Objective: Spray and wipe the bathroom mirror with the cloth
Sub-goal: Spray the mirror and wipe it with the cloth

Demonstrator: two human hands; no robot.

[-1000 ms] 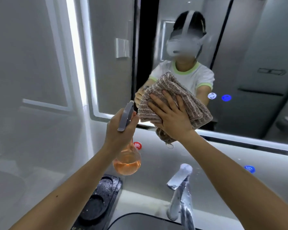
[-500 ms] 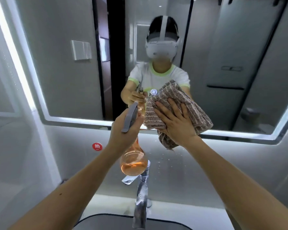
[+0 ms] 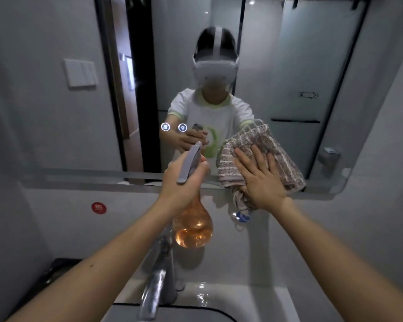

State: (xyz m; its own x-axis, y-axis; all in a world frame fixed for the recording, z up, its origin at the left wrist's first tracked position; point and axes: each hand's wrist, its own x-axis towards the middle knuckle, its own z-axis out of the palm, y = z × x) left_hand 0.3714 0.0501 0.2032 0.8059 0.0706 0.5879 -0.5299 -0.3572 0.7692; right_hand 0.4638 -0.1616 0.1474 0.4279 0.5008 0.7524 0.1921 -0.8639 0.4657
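The bathroom mirror (image 3: 312, 66) fills the upper wall and reflects a person in a white headset. My right hand (image 3: 262, 181) lies flat with fingers spread on a brown striped cloth (image 3: 272, 145), pressing it against the mirror's lower edge; a corner of the cloth hangs below the frame. My left hand (image 3: 183, 182) grips the neck of a spray bottle (image 3: 192, 226) with a grey trigger head and a round clear belly of orange liquid, held just left of the cloth, nozzle towards the glass.
A chrome tap (image 3: 156, 282) rises from the wet white basin rim (image 3: 242, 296) directly below the bottle. A red round sticker (image 3: 99, 208) marks the wall on the left, a blue one (image 3: 242, 216) sits under the cloth. Two lit touch icons (image 3: 173, 127) glow on the mirror.
The view has swung left to centre on the mirror, and the mirror's lit border has gone dark. Both hands keep their hold; the cloth sits a little further right along the lower edge.
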